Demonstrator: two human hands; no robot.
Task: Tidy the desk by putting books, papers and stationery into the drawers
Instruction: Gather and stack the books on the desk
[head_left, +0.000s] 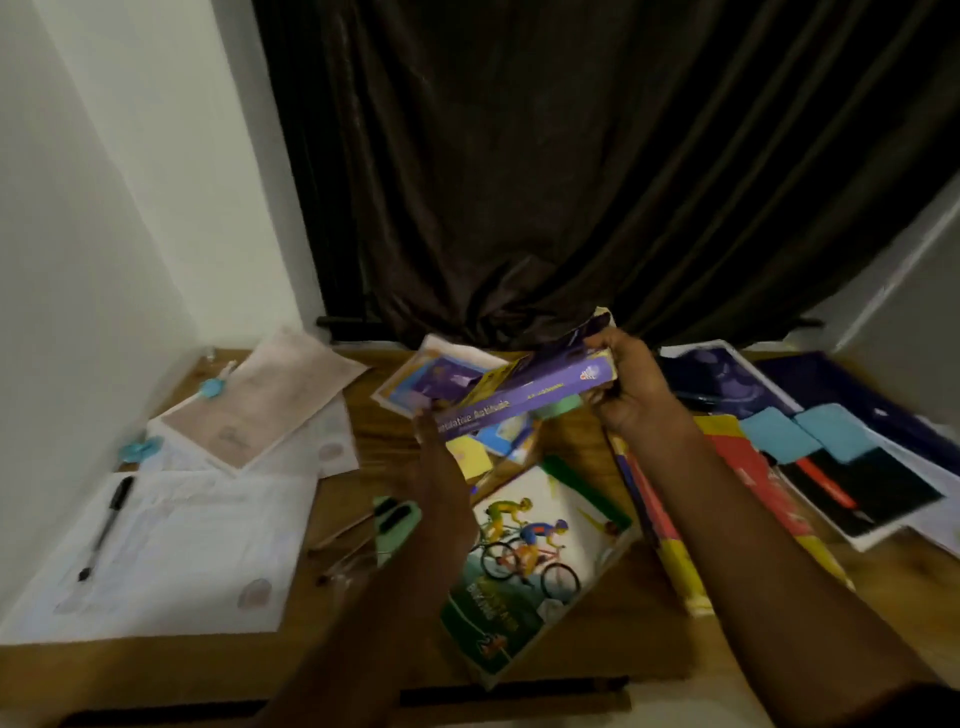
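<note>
Thick purple paperback book (519, 397) is held up off the brown wooden desk (613, 639), abt centre of view, spine toward the person, tilted up to 2 o'clock. Right hand (631, 382) is at its 3 o'clock end, fingers curled round it. Left hand (439, 452) meets the 8 o'clock end; blur hides whether it grips or just props. Book prob. heavy & floppy, cover corner curling at 12. Best held by the spine at both ends, not the loose cover.
</note>
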